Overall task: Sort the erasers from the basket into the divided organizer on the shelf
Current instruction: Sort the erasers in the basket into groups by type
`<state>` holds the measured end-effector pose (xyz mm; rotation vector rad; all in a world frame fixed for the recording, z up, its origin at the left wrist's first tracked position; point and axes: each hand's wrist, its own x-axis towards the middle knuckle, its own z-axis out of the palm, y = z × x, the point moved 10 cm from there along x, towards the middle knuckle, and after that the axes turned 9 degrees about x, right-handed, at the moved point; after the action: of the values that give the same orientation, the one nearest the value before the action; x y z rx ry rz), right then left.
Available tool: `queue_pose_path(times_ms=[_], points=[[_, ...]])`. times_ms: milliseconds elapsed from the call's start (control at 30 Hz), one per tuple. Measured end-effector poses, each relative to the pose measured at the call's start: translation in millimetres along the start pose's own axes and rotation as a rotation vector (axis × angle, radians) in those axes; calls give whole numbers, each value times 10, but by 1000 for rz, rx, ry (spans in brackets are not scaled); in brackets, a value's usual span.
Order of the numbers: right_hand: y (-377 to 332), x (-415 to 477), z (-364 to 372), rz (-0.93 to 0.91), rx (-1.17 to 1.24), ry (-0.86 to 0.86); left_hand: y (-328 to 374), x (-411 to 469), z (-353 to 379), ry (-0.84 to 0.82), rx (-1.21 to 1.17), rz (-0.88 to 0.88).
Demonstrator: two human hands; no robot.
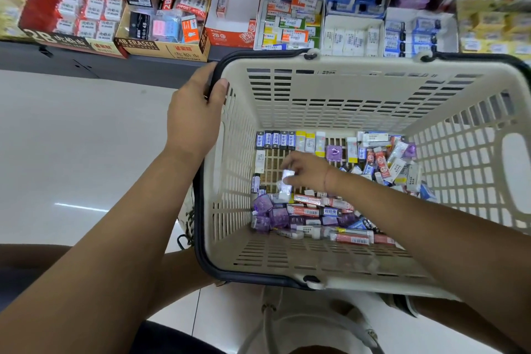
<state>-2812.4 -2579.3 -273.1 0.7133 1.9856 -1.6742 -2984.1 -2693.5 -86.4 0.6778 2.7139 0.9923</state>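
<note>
just past the basket point(373, 64), boxes point(135, 44) read "2b", "4b eraser".

The basket point(330, 100) is cream with a grid of slots, and its handle point(201, 253) is dark navy. Inside are blue-and-black erasers point(275, 139), yellow-and-white erasers point(309, 142), clear purple cases point(270, 213) and orange-red sleeved erasers point(306, 210); the eraser point(287, 178) pinched by the right hand point(310, 172) is white. The 2B box point(34, 8) is red with white lettering, the 4B ERASER box point(161, 50) is tan, and the floor point(71, 138) is glossy white.
</note>
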Motion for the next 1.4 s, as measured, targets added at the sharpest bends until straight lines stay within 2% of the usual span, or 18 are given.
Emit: queue_pose_path(times_ms=[133, 300, 367, 467, 533, 567, 633, 733, 800, 933, 1067, 1200, 1400], points=[[209, -132, -665, 117, 152, 225, 26, -13, -15, 8, 7, 21], [345, -234, -1070, 127, 35, 423, 50, -16, -26, 15, 40, 30], [356, -265, -1095, 141, 62, 448, 56, -22, -53, 44, 168, 46], [353, -230, -961, 169, -42, 397, 475, -146, -188, 257, 558, 285], [411, -205, -801, 222, -82, 337, 838, -348, -14, 273, 538, 504], [446, -204, -704, 256, -89, 295, 948, -446, 163, 197, 472, 559], [501, -167, -588, 284, -171, 231, 874, -554, 709, -128, 384, 456], [489, -194, -556, 308, -254, 250, 263, -777, 1616, -679, 539, 128], [510, -206, -557, 348, -265, 270, -1, -852, 1902, -814, 637, 52], [493, -208, -613, 414, -379, 282, -238, -861, 2195, -837, 742, 16], [616, -164, -629, 504, -319, 242, -251, -840, 2211, -755, 709, 31], [644, -146, -588, 523, -227, 222, -380, -827, 2161, -653, 481, -157], [554, -120, -575, 504, -462, 300, -395, -814, 2168, -596, 220, -291]])
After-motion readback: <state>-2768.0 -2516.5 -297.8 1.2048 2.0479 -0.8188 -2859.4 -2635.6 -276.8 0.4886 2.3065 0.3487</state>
